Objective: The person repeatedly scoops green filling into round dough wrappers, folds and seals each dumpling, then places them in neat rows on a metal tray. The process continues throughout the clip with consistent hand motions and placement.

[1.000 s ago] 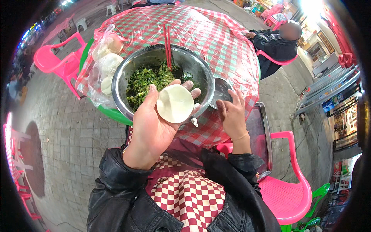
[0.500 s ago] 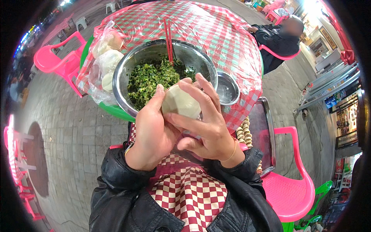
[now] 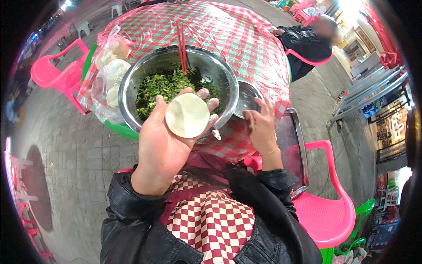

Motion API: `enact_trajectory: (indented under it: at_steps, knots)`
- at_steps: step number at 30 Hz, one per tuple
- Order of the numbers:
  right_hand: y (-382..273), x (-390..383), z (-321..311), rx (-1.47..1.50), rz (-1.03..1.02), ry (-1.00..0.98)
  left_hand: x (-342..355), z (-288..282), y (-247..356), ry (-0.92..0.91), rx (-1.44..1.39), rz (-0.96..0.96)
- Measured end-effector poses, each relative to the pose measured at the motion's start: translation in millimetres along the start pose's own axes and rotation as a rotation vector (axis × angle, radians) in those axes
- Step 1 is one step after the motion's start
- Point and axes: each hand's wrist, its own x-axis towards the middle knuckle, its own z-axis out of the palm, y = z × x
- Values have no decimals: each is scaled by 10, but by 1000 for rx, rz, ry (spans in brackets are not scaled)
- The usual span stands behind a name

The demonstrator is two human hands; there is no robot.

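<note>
In front of the large round steel bowl [image 3: 225, 75], the unclenched, palm-up left hand [image 3: 161, 137] supports a pale round dough disc [image 3: 187, 115]. Right of that bowl, the right hand [image 3: 263, 131] is loosely bent and looks released.

On the palm of your left grip [image 3: 163, 134] lies the dough wrapper [image 3: 187, 115]. Beyond that grip, the large bowl [image 3: 125, 92] stands on the tabletop [image 3: 211, 28], with filling [image 3: 154, 90] and chopsticks [image 3: 181, 48] in it; a bag [image 3: 114, 72] sits beyond and to the left. Beyond your right grip [image 3: 263, 132] is the small bowl [image 3: 247, 94], just right of the large one. Right of that grip lies a tray [image 3: 290, 147], then a chair [image 3: 323, 215], nearer you.
</note>
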Motion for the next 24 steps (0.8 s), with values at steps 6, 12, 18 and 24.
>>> enact_trajectory:
  at_steps: [6, 12, 18, 24]
  knots:
    - [-652, 204, -567, 371, -307, 195, -8, 47, -92, -15, 30, -15]
    - [-1232, 249, -515, 415, -630, 95, -84, 30, -52, -19, 77, -67]
    - [-1039, 314, -622, 293, -544, 181, -77, 18, 25, -56, 9, 21]
    - [-1269, 171, -533, 371, -643, 30, -80, -1, 7, -8, 21, 33]
